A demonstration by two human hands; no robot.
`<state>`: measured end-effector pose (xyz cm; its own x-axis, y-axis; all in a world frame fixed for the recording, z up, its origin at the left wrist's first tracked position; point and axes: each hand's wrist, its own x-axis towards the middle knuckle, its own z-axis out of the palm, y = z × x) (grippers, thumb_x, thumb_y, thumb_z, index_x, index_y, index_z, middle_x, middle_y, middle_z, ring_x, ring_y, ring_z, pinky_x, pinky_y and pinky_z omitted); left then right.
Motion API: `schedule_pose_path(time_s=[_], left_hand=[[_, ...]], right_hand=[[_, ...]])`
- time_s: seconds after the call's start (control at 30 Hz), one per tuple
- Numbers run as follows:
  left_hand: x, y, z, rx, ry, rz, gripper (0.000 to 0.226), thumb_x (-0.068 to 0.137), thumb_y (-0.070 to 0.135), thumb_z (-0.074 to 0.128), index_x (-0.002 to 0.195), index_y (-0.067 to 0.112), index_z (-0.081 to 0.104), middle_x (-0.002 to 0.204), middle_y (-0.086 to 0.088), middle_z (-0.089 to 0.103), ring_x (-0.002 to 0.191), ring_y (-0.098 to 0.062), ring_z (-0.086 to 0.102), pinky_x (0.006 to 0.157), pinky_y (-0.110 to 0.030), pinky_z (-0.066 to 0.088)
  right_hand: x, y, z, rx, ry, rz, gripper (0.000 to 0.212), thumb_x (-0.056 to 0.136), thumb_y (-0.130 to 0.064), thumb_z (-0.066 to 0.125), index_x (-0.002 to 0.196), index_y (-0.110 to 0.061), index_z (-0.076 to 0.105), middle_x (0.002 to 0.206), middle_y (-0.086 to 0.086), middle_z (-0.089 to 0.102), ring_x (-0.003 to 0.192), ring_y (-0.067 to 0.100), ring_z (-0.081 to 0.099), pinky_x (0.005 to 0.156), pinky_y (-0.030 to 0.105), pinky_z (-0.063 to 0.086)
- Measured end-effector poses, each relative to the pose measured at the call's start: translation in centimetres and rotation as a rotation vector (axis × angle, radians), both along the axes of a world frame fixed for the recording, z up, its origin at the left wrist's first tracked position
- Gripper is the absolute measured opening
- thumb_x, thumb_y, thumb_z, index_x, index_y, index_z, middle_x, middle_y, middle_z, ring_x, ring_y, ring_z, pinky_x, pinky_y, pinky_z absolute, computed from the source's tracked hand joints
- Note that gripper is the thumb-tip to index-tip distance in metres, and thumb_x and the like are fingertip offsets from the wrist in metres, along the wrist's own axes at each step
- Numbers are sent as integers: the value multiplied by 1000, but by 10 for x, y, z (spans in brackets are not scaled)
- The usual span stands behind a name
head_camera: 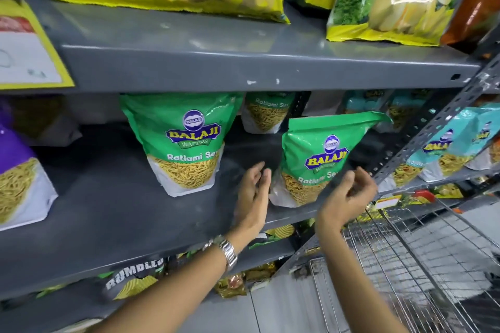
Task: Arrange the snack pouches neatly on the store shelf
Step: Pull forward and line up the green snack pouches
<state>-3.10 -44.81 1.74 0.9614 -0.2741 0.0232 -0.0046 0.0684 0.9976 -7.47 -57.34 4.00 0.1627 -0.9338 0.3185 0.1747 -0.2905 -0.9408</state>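
Snack pouches, Balaji Ratlami Sev, green; middle grey shelf (113, 197). Landmark: front right pouch (316, 159). Listed left to right.

- Purple pouch (16, 170): far left of landmark, shelf's left end, partly cut off.
- Front left pouch (186, 143): well left of landmark, upright, label forward, set further back.
- Rear pouch (266, 113): behind and up-left of landmark, at the shelf's back.
- Left hand (253, 192): just left of landmark, palm toward its side, fingers straight and loosely together, holding nothing; contact cannot be told. Metal wristwatch (226, 250) below.
- Landmark pouch: near the front edge, leaning, top seal tipped right.
- Right hand (349, 194): at landmark's lower right corner, fingers curled, narrow gap, holding nothing; blurred.
- Teal pouches (443, 149): right of landmark, past the slotted upright (422, 143).
- Wire trolley (405, 265): below right of landmark.

Step in hand, by judgement: squaring the landmark pouch between both hands. Next move calls for pressing both sides to stand it upright, then lining it up with the front left pouch.
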Motion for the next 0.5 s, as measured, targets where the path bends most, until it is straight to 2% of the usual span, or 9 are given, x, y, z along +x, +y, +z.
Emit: schedule_pose_path(time_s=[0.03,0.07,0.13,0.2,0.27,0.33,0.37,0.43,0.5], left_hand=[[-4,13,-6,-53,-53,123,24,91,37,48,114,32,53,120,9,60,110,5,54,85,-3,38],[-8,28,-12,-83,-90,246,17,89,32,51,106,34,54,108,11,63,99,7,57,79,-4,40],[-5,59,-26,-97,-140,460,19,87,27,54,104,35,51,99,5,63,92,1,59,79,-14,44],[10,86,-34,-95,-162,614,36,86,39,55,115,20,46,111,-12,55,103,-17,55,90,-29,44],[34,105,-34,-89,-122,690,74,81,56,52,129,3,35,127,-21,39,118,-26,44,100,-36,38],[61,124,-27,-60,-60,679,83,81,53,50,140,2,21,144,-18,24,134,-22,29,112,-32,27],[72,133,-24,-40,-41,629,80,84,50,47,142,5,17,149,-14,20,138,-17,25,114,-28,22],[90,150,-22,-47,-10,440,67,88,51,41,142,15,26,149,-5,31,130,1,36,109,-21,28],[95,162,-22,-44,38,229,48,86,60,35,124,34,47,130,10,53,109,12,52,103,-25,39]], right_hand=[[-1,23,-4,-118,-38,29,21,89,-21,53,109,-15,53,106,7,57,96,18,56,87,34,48],[0,46,-10,-251,-34,154,21,88,-22,54,107,-16,51,102,5,56,93,18,56,85,32,48],[12,84,-20,-393,66,524,24,89,-29,54,110,-19,50,104,-3,56,96,10,56,86,21,44],[43,104,-17,-301,188,741,35,91,-33,54,121,-17,47,117,-3,54,105,7,53,91,19,42],[83,108,-6,84,208,824,42,95,-27,51,133,-12,42,127,1,49,112,11,49,95,25,39],[115,101,0,466,188,955,42,99,-30,40,137,-13,41,123,1,52,109,13,51,94,29,38],[124,97,-3,526,219,1017,39,100,-30,35,135,-16,45,119,-1,56,105,13,54,92,30,40],[132,94,-12,465,335,1119,30,100,-24,31,116,-24,56,104,-8,65,96,10,61,88,30,45],[131,96,-19,359,405,1149,33,98,-14,28,98,-28,59,91,-15,66,80,-1,66,77,24,48]])
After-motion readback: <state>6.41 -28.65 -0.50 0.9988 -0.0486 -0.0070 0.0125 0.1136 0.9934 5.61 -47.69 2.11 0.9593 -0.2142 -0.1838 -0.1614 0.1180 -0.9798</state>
